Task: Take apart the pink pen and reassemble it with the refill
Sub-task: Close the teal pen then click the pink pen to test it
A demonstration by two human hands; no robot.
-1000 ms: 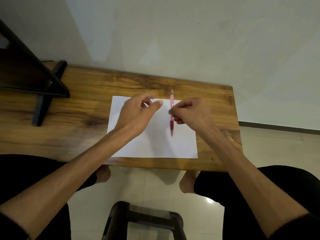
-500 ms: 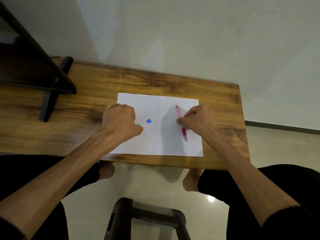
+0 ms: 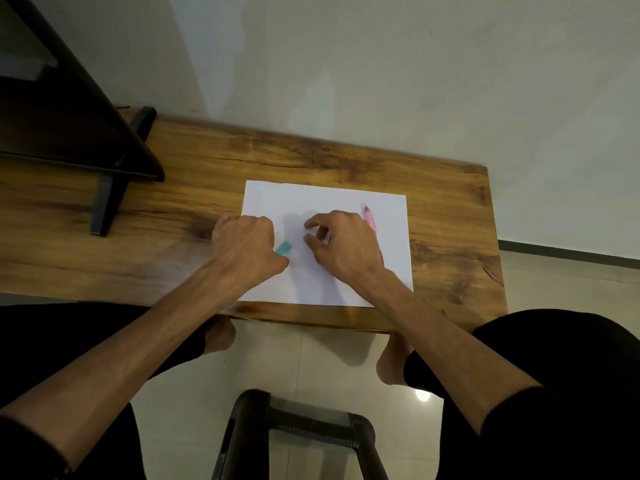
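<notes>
Pink plastic pen is seen lying lengthwise just right of the right hand, whose curled fingers are parted and empty.

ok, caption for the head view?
Both hands over white paper, pink pen lying beside the right.

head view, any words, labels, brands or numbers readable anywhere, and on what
None can be read.
white paper: blank where it shows.
pink pen: no print can be made out; mostly hidden behind the right hand.
small teal piece by the left hand: no marking visible.
wooden table: only grain.
</notes>
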